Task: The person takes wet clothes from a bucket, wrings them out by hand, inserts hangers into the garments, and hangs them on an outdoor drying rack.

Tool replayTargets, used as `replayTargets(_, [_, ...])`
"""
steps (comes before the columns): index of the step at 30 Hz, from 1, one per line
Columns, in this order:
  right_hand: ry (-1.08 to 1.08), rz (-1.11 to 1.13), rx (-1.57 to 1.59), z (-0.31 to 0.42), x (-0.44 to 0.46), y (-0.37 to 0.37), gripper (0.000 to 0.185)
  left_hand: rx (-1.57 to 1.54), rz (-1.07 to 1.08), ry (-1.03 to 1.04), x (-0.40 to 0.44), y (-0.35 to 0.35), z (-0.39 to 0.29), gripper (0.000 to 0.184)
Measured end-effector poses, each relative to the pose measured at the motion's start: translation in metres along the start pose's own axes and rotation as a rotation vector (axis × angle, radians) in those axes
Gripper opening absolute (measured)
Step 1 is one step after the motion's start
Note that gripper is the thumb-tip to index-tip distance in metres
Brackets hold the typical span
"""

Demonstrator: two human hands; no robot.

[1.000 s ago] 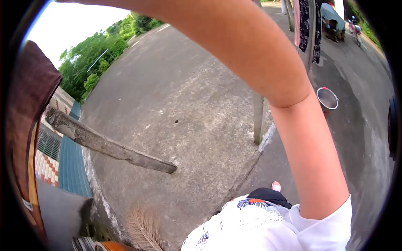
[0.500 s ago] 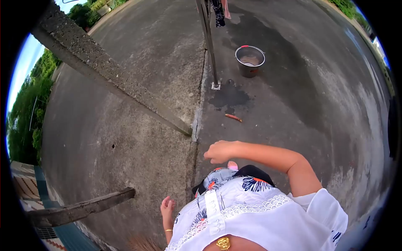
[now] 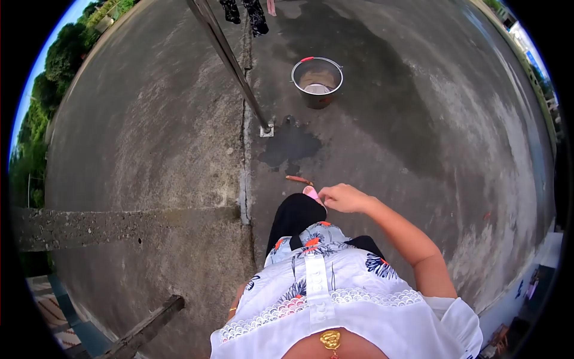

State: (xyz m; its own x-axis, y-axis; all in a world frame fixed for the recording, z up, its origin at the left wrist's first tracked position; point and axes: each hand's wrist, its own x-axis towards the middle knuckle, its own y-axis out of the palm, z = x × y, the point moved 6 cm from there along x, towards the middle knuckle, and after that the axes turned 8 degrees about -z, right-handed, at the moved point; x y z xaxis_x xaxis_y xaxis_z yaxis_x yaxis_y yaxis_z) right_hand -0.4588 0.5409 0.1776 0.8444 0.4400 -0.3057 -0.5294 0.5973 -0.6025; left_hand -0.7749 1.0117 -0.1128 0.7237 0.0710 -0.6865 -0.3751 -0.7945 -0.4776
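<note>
My right hand [image 3: 345, 198] swings in front of my body at the end of a bent arm. Its fingers are loosely curled in, and I see nothing in them. Below it in view is my foot in a pink slipper [image 3: 311, 192]; hand and slipper overlap only in the picture. My left hand is hidden beside my body; just a bit of forearm and a gold bracelet [image 3: 232, 309] show at the blouse's edge. Ahead on the concrete stands a dark metal bucket [image 3: 318, 103] with a red grip on its handle and something pale inside.
A metal pole [image 3: 230, 60] rises from a base plate left of the bucket. Dark clothes [image 3: 257, 23] hang at the top. A reddish stick-like piece [image 3: 299, 179] lies near my foot. Concrete beams [image 3: 119, 227] extend on the left. A wet patch [image 3: 293, 143] darkens the ground.
I have stepped forward, so the bucket appears larger and the reddish piece lies closer to my foot. My right hand has moved right in view; my left hand has gone out of sight.
</note>
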Motion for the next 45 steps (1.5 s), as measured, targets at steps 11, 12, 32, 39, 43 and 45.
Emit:
replayTargets(11, [0.197,-0.183,0.187,-0.143,0.087,-0.128,0.028,-0.416,-0.025,-0.075,0.112,-0.069,-0.419,0.034])
replayTargets(12, [0.204,-0.171,0.188,-0.155,0.097,-0.137,0.028,-0.443,-0.056,-0.038,0.119,-0.071,-0.442,0.034])
replayTargets(32, [0.456,0.053,-0.384,-0.57,0.548,-0.139,0.025,-0.599,0.058,-0.711,0.193,0.148,-0.591,0.033])
replayTargets(39, [0.246,0.104,-0.559,-0.619,0.616,-0.067,0.04,-0.902,-0.059,-0.961,0.231,0.182,-0.626,0.033])
replayTargets(43, [0.094,-0.141,-0.668,-0.615,0.63,-0.048,0.054,-0.947,-0.081,-1.023,0.237,0.195,-0.633,0.032])
replayTargets(45, [0.132,-0.13,-0.714,-0.615,0.635,-0.044,0.059,-0.959,-0.088,-1.056,0.236,0.202,-0.632,0.032])
